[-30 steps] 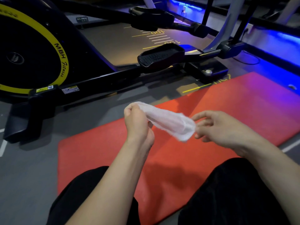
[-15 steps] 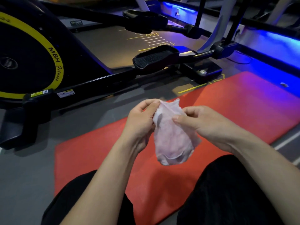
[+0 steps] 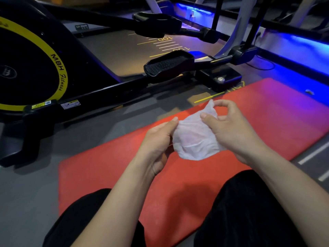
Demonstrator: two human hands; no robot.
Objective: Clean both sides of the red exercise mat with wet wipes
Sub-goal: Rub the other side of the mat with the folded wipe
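Observation:
The red exercise mat [image 3: 110, 168] lies flat on the grey floor, running from my knees toward the upper right. Above its middle I hold a white wet wipe [image 3: 194, 138], partly spread and crumpled. My left hand [image 3: 158, 139] pinches the wipe's left edge between thumb and fingers. My right hand [image 3: 233, 129] pinches its upper right corner, with the thumb lying on the wipe's face. The wipe hangs in the air and does not touch the mat.
A black elliptical trainer with a yellow-ringed flywheel [image 3: 35, 68] and a black pedal [image 3: 167, 65] stands just beyond the mat's far edge. Blue-lit machine frames [image 3: 293, 41] line the back right. My black-trousered knees [image 3: 249, 211] rest at the mat's near edge.
The wipe went from a stretched, twisted strip between my hands to a spread sheet. My hands came closer together and my right hand shifted its pinch to the top corner.

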